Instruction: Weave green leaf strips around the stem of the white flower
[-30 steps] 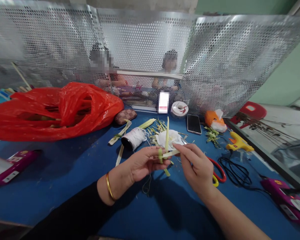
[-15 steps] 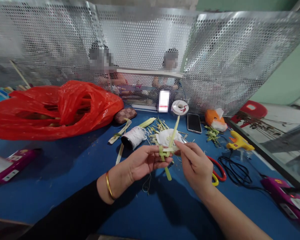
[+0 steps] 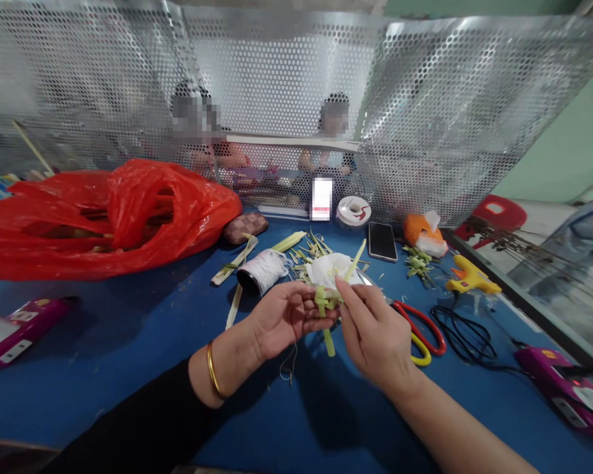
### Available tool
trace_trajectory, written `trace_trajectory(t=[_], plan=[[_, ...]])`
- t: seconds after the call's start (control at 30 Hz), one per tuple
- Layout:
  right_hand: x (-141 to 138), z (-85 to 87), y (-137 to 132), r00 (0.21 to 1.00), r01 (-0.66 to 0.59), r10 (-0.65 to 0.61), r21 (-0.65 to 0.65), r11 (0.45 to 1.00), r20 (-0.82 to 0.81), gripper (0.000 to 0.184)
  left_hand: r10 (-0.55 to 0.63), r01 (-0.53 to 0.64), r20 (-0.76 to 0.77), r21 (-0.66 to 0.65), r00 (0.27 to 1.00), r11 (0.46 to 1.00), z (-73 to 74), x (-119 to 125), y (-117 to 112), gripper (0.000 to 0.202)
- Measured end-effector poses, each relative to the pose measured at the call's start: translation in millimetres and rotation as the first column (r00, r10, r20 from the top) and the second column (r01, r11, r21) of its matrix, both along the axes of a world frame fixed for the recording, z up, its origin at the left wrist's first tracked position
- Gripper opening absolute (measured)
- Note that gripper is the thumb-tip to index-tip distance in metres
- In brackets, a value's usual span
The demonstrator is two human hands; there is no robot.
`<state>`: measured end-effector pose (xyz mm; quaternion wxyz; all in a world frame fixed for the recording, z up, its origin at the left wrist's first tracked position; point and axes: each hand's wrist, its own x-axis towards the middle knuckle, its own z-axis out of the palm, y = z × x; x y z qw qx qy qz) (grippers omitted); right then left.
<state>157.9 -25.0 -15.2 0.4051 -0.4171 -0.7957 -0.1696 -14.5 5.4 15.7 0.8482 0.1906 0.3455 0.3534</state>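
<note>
My left hand (image 3: 289,313) holds a small folded piece of pale green leaf strips (image 3: 321,299) at its fingertips, palm turned up. One strip end hangs below the fingers and another points up and to the right. My right hand (image 3: 375,329) pinches the same piece from the right, its thumb and forefinger closed on a strip; the exact fold under the fingers is hidden. Just behind the hands lie a crumpled white tissue (image 3: 326,268) and leaf scraps (image 3: 316,247). Scissors with red and yellow handles (image 3: 427,329) rest beside my right hand, partly covered by it.
A white thread spool (image 3: 264,271) lies left of centre, near a big red plastic bag (image 3: 178,224). Rightward are a ribbon roll (image 3: 354,212), a phone (image 3: 382,241), a yellow glue gun (image 3: 472,276) with black cable and a purple power strip (image 3: 563,388). People sit beyond a perforated metal screen (image 3: 271,72).
My right hand has moved slightly left, closer over the leaf piece. The upward strip now leans further right. My left hand keeps its hold, and the view has shifted a little.
</note>
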Motion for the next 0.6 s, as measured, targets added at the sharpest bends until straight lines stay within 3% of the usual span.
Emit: trace_trajectory(t=[0.27, 0.6], plan=[[-2.9, -2.3, 2.1, 0.938, -0.077, 0.032, -0.118, 0.990, -0.345, 0.026, -0.002, 0.002, 0.007, 0.037, 1.000, 0.999, -3.8, -1.1, 0.5, 0.021], [-5.7, -4.2, 3.1, 0.913, -0.047, 0.010, -0.083, 0.995, -0.408, 0.017, 0.021, -0.021, 0.037, 0.018, 0.999, 1.000, -9.4, -2.4, 1.7, 0.023]])
